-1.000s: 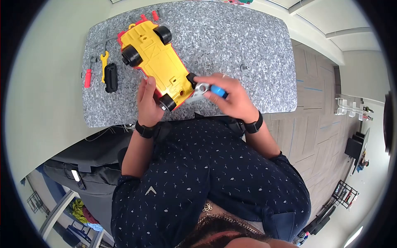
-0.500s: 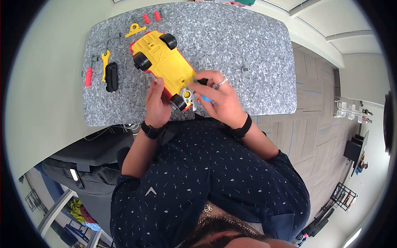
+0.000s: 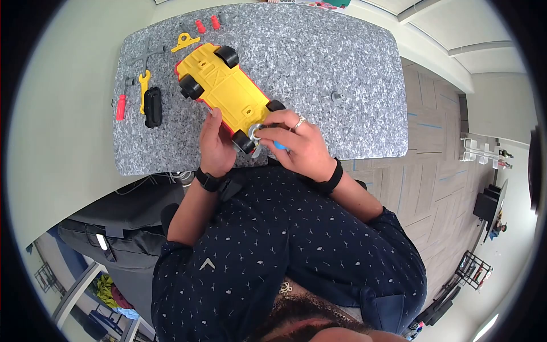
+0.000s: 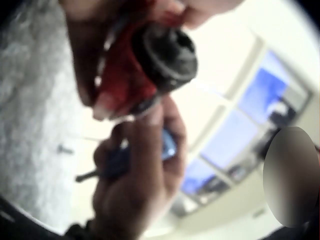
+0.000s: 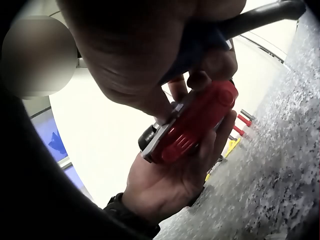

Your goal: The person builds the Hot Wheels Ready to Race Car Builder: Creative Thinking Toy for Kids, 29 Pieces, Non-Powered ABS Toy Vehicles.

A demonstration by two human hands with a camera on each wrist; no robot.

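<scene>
A toy car (image 3: 228, 94) is upside down, its yellow underside and black wheels facing up, above the table's front edge. My left hand (image 3: 216, 145) grips its left side near the closest wheel, thumb along the body. My right hand (image 3: 299, 148) is at the car's near end, fingers pinching a grey ringed part (image 3: 251, 129) against the underside. Tucked in that same hand is a tool with a blue handle (image 3: 279, 145), a screwdriver by its look; its dark shaft (image 5: 260, 17) sticks out in the right wrist view. The car's red body (image 5: 200, 122) shows there too.
On the speckled table (image 3: 342, 57), left, lie a yellow wrench (image 3: 143, 91), a black part (image 3: 152, 107), a red-handled tool (image 3: 121, 107) and a grey cross-shaped tool (image 3: 147, 56). Farther back are a yellow ringed piece (image 3: 184, 41) and red pegs (image 3: 215, 23). A grey bolt (image 3: 337, 96) stands right.
The car has shifted right and toward the body, uncovering the yellow ringed piece. My right hand has brought the grey part from beside the car onto its near end.
</scene>
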